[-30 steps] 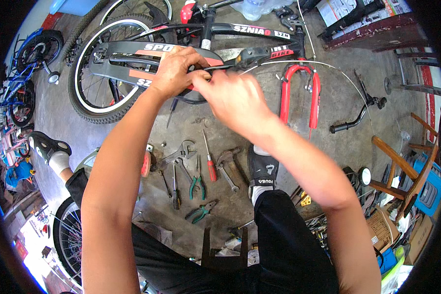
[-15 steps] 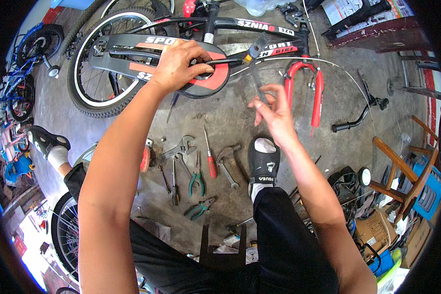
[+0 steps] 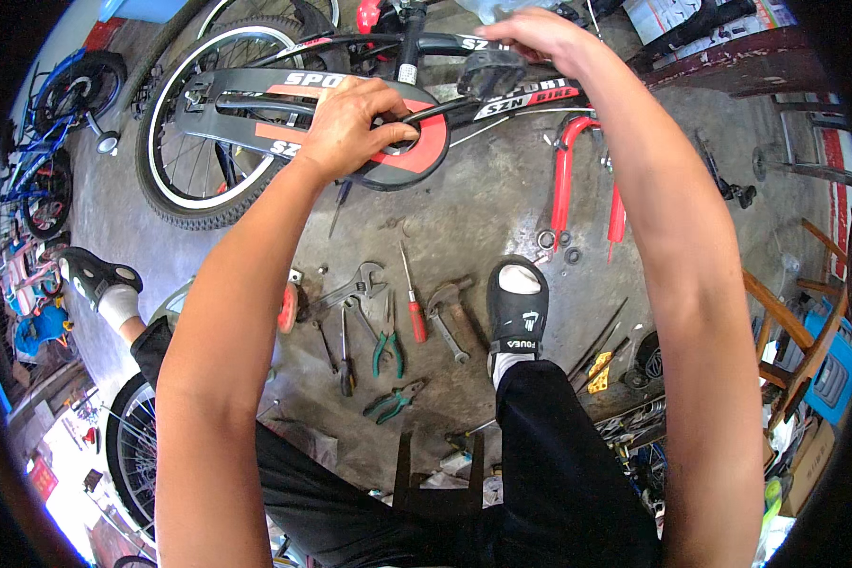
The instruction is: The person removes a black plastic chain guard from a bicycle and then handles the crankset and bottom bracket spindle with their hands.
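A small black and red bicycle (image 3: 256,104) lies on its side on the concrete floor in front of me. My left hand (image 3: 355,123) grips the centre of its round red and black chain guard (image 3: 417,156), at the crank. My right hand (image 3: 540,38) reaches further up and rests on the black frame tube, just above the black pedal (image 3: 490,71). Whether its fingers close around the tube is hidden from me. The crank arm runs from my left hand toward the pedal.
Tools lie on the floor below the bike: an adjustable wrench (image 3: 350,289), a red-handled screwdriver (image 3: 414,312), green pliers (image 3: 388,346), a hammer (image 3: 445,317). A red fork (image 3: 577,180) lies to the right. My right shoe (image 3: 518,308) stands among them. Other bikes crowd the left edge.
My right hand has lifted from beside my left hand at the chain guard, passed over the floor, and now sits up on the frame by the pedal. My left hand stayed put.
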`<state>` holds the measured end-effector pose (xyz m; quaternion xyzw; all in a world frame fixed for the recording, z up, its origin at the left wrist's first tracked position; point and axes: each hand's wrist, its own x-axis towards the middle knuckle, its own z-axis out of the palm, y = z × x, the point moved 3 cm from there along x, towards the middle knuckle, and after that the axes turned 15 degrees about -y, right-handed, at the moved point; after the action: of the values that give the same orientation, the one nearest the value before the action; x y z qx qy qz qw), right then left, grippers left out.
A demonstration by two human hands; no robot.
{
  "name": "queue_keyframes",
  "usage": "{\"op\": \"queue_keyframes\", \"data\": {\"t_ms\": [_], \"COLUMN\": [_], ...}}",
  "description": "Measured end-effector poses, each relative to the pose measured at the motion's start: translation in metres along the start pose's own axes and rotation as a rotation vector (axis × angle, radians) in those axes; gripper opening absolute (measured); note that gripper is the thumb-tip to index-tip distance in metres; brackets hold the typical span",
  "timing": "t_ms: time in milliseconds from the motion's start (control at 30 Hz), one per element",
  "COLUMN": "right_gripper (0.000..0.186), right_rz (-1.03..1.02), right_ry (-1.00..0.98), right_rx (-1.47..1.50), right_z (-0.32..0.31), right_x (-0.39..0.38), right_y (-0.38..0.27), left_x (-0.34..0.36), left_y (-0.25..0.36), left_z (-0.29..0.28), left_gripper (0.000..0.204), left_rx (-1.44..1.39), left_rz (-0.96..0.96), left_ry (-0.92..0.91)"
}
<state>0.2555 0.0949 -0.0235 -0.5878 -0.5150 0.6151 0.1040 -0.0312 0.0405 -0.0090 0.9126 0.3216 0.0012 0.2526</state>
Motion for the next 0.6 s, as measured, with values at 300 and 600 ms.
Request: {"op": "queue_keyframes", "data": {"t_ms": [300, 600], "right_gripper": [0.020, 0.028], "right_rz": [0.007, 0.181], "right_ry": [0.117, 0.047], "right_rx": [0.109, 0.470], "right_z": [0.014, 0.010], "right_x": [0.064, 0.027], "right_y": [0.010, 0.045], "left_x": [0.002, 0.002], "left_y": [0.000, -0.003], "left_z": [0.002, 0.004], "left_gripper": [0.029, 0.027], "left_rx": [-0.017, -0.008], "left_rz": [0.019, -0.001], "left_ry": [0.012, -0.003]}}
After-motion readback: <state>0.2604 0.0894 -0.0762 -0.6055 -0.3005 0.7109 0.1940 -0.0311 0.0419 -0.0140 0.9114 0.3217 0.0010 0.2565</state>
